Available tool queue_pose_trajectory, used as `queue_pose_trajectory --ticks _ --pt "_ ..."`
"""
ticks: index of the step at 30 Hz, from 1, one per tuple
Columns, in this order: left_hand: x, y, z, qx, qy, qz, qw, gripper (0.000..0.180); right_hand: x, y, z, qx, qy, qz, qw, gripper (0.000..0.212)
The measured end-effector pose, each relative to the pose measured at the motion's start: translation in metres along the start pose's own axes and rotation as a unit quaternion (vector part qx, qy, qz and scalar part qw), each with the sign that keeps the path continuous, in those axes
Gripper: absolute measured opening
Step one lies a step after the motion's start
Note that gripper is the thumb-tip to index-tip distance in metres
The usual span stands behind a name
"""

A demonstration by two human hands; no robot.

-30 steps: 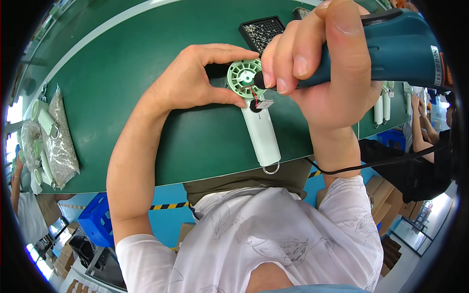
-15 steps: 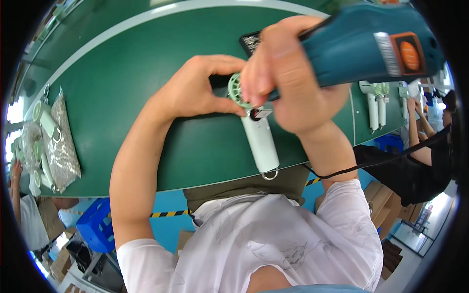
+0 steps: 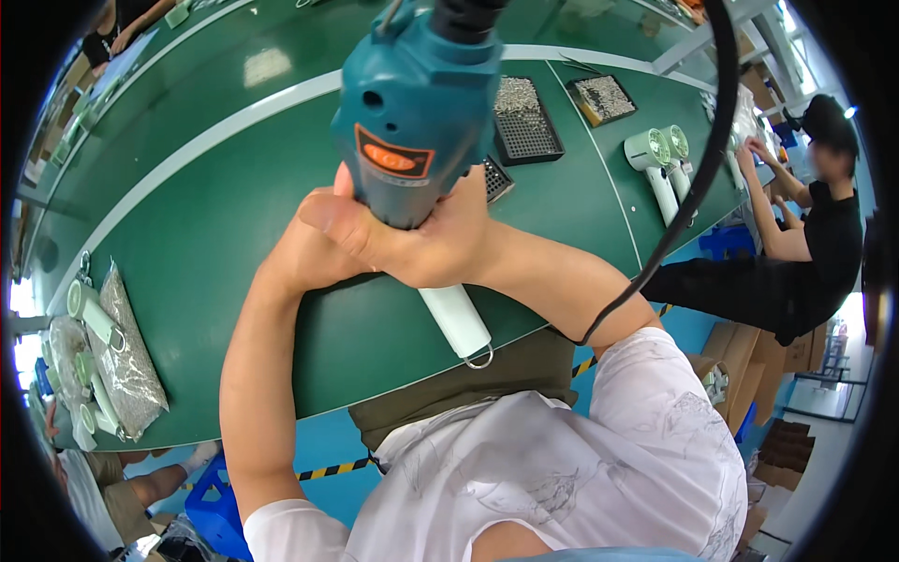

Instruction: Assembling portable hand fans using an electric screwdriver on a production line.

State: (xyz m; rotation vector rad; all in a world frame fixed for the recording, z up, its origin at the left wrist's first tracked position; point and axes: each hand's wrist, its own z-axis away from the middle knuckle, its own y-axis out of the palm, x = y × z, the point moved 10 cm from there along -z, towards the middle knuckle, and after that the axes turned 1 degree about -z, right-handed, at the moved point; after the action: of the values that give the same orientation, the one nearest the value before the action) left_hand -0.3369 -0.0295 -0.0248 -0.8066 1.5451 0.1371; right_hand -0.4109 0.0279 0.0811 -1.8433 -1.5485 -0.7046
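My right hand (image 3: 426,239) is wrapped around a teal electric screwdriver (image 3: 412,103), which stands nearly upright over the work with its cord at the top. Beneath it lies a handheld fan; only its white handle (image 3: 456,323) shows, with a metal ring at the near end. My left hand (image 3: 318,245) is at the fan's head end, closed around it, its fingers mostly covered by my right hand. Hidden under both hands are the fan's head and the screwdriver's tip.
Black trays of small metal parts (image 3: 529,126) (image 3: 601,99) stand beyond my hands. Two fans (image 3: 660,164) lie to the right, near a seated co-worker (image 3: 810,206). A bag of small parts (image 3: 126,361) and more fans (image 3: 92,309) are at left. The black cord (image 3: 698,197) hangs at right.
My right hand has swung the screwdriver from a sideways tilt to nearly upright over the fan head. The fan and my left hand have shifted slightly left and nearer in the view.
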Motion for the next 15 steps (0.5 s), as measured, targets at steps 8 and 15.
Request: queue_pose_trajectory --ticks 8,15 --pt "0.055 -0.006 0.016 -0.084 -0.006 0.152 0.985 0.085 0.007 -0.005 -0.004 0.038 -0.001 -0.07 0.997 0.022" --pt "-0.017 0.009 -0.005 0.034 0.067 -0.059 0.995 0.073 0.024 -0.186 -0.017 -0.262 0.021 -0.055 0.963 0.013"
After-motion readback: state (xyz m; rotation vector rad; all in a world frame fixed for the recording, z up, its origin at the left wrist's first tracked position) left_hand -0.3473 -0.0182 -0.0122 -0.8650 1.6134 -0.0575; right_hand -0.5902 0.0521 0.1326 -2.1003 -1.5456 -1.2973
